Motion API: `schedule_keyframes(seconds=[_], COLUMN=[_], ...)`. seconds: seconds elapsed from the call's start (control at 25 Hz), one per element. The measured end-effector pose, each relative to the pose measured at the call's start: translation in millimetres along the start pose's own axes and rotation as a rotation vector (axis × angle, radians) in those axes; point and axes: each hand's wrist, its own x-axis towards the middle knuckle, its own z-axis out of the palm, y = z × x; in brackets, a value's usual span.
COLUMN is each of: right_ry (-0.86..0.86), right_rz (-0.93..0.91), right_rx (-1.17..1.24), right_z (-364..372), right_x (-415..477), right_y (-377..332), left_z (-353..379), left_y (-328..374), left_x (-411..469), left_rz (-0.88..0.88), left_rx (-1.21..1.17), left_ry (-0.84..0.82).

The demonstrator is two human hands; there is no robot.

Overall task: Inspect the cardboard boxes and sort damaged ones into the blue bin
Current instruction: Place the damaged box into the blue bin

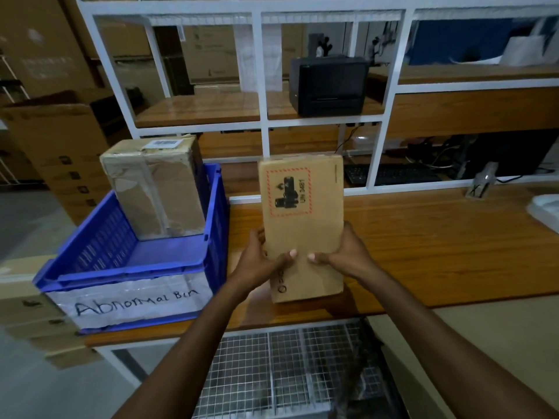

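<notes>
A flat cardboard box [302, 225] is held upright over the bench [438, 237] for inspection, the fingers of the left hand [260, 261] and right hand [341, 255] clamped on its lower sides, and turning it to check the other faces is likely needed before the blue bin [130, 267] alongside is chosen.

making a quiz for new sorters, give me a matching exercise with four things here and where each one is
Things:
1. flat box
2. taped box
3. black printer
4. keyboard

Places:
A. on the wooden shelf
B. standing in the blue bin
C. held by the left hand and right hand
D. behind the white frame

Pairs: 1-C, 2-B, 3-A, 4-D
</notes>
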Motion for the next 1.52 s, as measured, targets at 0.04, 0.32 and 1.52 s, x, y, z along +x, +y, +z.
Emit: schedule_keyframes(seconds=[0.04,0.32,1.52], right_ry=[-0.006,0.004,0.532], right_rz=[0.009,-0.106,-0.209], right_rx=[0.096,0.393,0.180], right_z=[-4,-34,-28], right_x=[-1,-14,29], right_y=[1,-41,-26], left_z=[-1,-21,-40], left_y=[11,71,62], left_x=[-7,-6,79], left_rz=[-0.035,-0.034,0.097], left_rx=[-0.056,-0.242,-0.052], left_ry=[0.009,0.034,0.160])
